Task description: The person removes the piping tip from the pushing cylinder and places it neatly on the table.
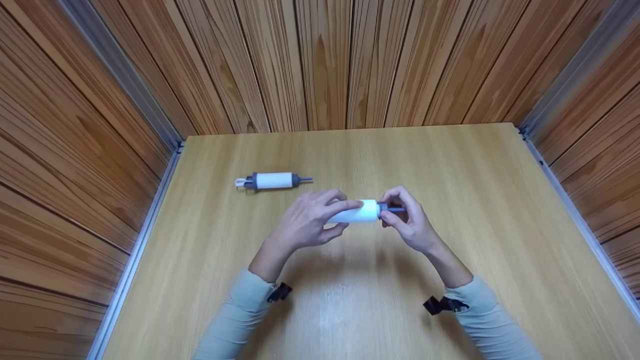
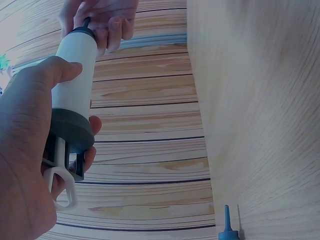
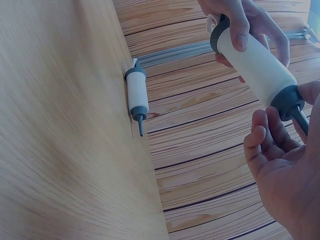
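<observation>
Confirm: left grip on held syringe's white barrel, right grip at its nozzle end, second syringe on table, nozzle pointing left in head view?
No: the nozzle of the second syringe points right in the head view. Left grip and right grip on the held syringe are correct.

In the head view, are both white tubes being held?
No, one white tube lies on the table, beyond the left hand.

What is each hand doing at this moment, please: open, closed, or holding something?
Left hand: closed, holding the nearer syringe.
Right hand: closed, pinching that syringe's grey nozzle cap.
</observation>
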The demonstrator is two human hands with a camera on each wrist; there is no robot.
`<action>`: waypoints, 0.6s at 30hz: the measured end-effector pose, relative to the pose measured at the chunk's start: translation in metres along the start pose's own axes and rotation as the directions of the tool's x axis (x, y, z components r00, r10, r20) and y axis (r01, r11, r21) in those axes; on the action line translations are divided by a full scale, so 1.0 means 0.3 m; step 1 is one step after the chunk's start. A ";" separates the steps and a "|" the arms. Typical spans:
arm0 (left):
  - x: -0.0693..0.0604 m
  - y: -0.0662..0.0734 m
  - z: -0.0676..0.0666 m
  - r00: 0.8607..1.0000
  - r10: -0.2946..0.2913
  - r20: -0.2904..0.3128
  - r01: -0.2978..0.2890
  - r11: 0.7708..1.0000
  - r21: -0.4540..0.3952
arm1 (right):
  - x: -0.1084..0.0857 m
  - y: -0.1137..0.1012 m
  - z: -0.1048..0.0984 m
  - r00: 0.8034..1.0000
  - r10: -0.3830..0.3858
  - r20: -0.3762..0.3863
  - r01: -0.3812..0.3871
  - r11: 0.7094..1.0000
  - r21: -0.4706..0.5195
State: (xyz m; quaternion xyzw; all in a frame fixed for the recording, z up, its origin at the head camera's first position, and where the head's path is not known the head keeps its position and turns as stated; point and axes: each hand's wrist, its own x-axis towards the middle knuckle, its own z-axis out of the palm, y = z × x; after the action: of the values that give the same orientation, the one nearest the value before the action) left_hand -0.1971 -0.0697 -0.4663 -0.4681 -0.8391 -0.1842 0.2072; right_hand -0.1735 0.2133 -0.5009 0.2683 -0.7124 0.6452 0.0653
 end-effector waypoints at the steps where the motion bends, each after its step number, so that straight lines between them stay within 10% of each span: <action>1: 0.000 0.000 0.000 1.000 0.002 -0.002 -0.002 1.000 0.001 | -0.001 0.001 0.000 1.000 -0.005 -0.001 0.005 1.000 0.000; 18: 0.002 -0.001 0.001 1.000 0.005 -0.006 -0.005 1.000 0.006 | 0.001 0.000 -0.006 1.000 -0.005 0.008 0.005 1.000 -0.020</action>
State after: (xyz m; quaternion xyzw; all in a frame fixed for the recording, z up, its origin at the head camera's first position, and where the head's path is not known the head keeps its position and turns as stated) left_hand -0.1976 -0.0691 -0.4662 -0.4691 -0.8378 -0.1826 0.2114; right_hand -0.1742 0.2149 -0.5005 0.2720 -0.7184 0.6368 0.0668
